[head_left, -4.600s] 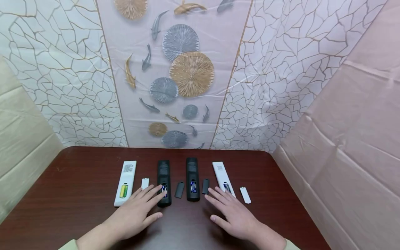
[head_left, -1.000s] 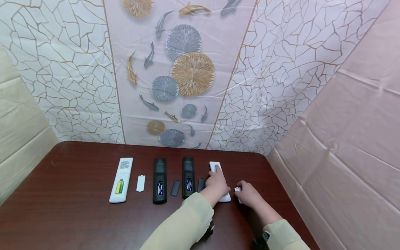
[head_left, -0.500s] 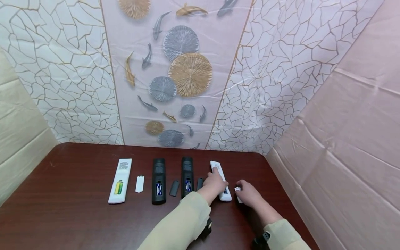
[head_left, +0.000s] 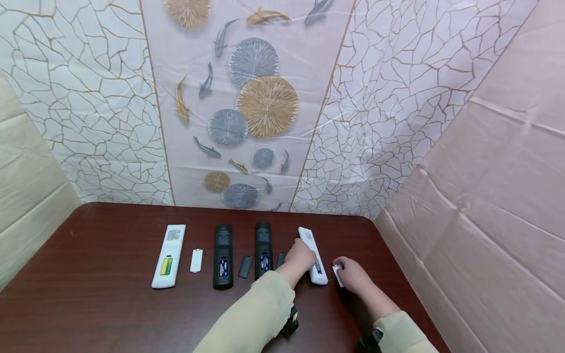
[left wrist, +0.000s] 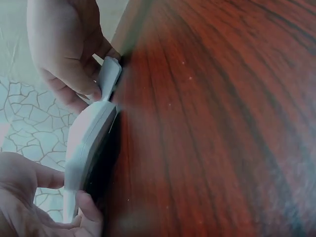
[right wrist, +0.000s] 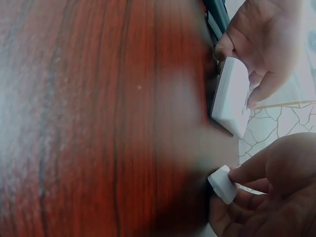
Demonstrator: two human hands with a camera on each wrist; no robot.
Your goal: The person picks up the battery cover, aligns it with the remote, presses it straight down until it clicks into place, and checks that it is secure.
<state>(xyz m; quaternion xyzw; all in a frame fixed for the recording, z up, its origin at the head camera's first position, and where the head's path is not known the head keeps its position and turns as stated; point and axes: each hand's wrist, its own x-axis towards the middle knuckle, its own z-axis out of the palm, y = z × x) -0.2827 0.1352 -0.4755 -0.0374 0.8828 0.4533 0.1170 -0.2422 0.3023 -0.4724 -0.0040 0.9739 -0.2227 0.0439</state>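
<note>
Gripping a white remote (head_left: 317,255), the left hand (head_left: 301,255) is partly hiding a dark cover (head_left: 280,258) beside a black remote (head_left: 263,240), the right hand (head_left: 352,274) pinching a white cover (head_left: 339,278).

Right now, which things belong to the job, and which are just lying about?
In use:
left hand, gripping the rightmost white remote
right hand, pinching the rightmost white cover

Lying about, apparently:
other white remote
other white cover
two black remotes
two dark covers
</note>
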